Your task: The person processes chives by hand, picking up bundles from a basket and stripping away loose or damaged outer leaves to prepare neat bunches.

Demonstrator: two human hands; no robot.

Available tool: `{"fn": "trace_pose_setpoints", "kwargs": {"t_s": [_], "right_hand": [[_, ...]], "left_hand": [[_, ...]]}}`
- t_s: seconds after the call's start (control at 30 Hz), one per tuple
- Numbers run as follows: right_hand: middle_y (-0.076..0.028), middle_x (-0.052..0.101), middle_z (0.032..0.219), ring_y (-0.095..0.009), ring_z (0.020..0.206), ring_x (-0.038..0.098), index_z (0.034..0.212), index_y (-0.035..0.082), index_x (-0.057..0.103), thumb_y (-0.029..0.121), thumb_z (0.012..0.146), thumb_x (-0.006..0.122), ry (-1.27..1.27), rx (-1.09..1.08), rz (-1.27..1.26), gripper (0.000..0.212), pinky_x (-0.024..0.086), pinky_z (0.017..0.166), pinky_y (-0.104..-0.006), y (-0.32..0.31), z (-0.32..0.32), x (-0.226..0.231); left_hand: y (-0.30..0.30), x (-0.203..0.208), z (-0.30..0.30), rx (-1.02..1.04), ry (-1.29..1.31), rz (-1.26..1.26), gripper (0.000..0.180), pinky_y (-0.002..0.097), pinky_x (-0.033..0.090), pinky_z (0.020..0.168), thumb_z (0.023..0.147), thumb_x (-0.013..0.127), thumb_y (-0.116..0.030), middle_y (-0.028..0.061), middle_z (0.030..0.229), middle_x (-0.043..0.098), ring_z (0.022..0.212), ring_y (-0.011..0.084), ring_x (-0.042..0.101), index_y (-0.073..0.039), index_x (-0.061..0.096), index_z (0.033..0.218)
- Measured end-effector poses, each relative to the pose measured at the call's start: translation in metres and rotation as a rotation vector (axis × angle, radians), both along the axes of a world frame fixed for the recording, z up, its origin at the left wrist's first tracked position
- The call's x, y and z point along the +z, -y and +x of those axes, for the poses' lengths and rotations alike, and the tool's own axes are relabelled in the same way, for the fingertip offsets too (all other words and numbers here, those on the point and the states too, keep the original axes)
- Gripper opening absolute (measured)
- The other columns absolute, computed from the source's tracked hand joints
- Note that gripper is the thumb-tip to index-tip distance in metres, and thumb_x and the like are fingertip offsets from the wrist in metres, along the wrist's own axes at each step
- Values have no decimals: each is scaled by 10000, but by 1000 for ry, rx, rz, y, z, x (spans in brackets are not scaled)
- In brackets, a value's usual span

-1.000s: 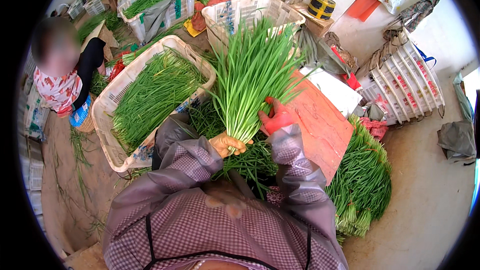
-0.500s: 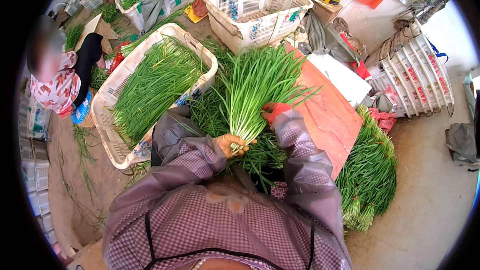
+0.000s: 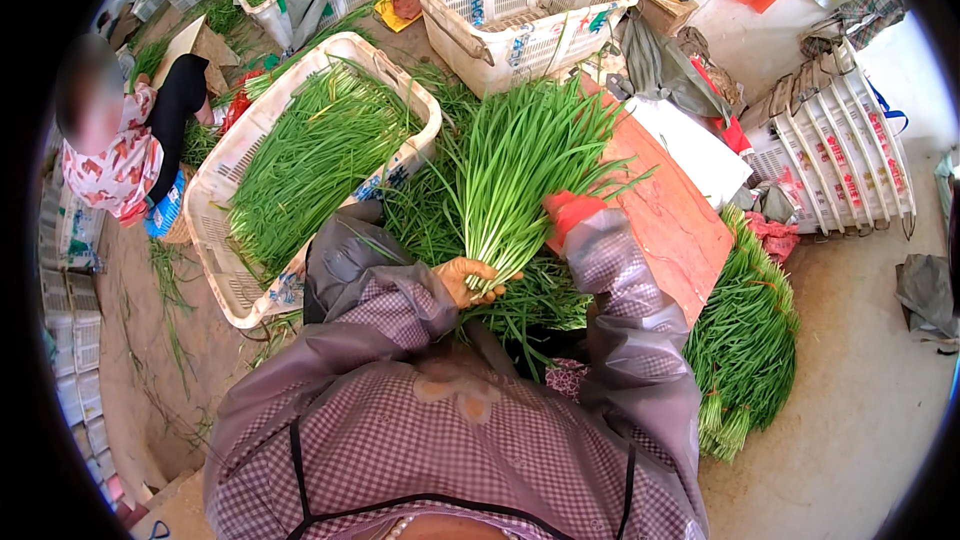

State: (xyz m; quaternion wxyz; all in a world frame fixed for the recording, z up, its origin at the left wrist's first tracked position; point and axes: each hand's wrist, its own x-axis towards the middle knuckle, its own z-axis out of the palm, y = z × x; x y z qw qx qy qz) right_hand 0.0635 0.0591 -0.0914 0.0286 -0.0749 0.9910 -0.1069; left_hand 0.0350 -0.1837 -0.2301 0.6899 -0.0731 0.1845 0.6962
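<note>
My left hand (image 3: 463, 281), in a tan-orange glove, is closed around the pale lower ends of a bunch of garlic chives (image 3: 515, 170). The green leaves fan upward and away from me, and their tips reach over a reddish-orange board (image 3: 655, 205). My right hand (image 3: 570, 213) is at the right side of the bunch, red at the wrist; its fingers are hidden, so whether they grip any leaves does not show. Below and left of the bunch lie more loose chives (image 3: 415, 215).
On my left stands a white crate (image 3: 215, 165) heaped with chives; another white crate (image 3: 500, 45) is beyond the bunch. Tied chive bundles (image 3: 745, 340) lie right of the board. A co-worker (image 3: 120, 155) sits at far left. Stacked crates (image 3: 835, 150) lean at the right wall.
My right hand has moved slightly right and its fingers have gone out of sight. The left hand keeps hold of the chives' lower ends. The view has shifted a little.
</note>
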Motion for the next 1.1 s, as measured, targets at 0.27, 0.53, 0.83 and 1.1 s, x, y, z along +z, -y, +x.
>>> {"fn": "trace_pose_setpoints", "kwargs": {"t_s": [0.27,0.53,0.83,1.1], "right_hand": [[-160,616,803,-371,787,607,859,43,612,140,777,627,-21,49,-154,128,495,703,-424,-4,0,-3],[-142,610,784,-354,771,610,842,49,613,128,771,641,-51,49,-268,110,496,669,-422,11,20,18],[-133,557,700,-332,663,596,722,72,553,89,601,616,-80,99,92,137,457,541,-419,40,36,54],[-143,640,748,-262,702,650,840,47,651,232,809,659,-199,-148,-413,188,505,587,-373,30,52,96]], "left_hand": [[1,0,-3,-64,-4,22,437,254,546,693,857,576,-73,126,1032,661,822,160,651,81,504,1259],[3,14,-5,-97,35,21,404,227,543,703,880,572,-85,88,910,669,797,133,643,71,517,1248],[1,-3,-4,-107,-65,-32,386,204,534,696,890,583,-101,77,898,657,772,115,626,43,532,1245],[0,-8,0,-51,-178,-158,356,229,531,716,865,607,-76,106,964,662,798,112,624,47,569,1197]]}}
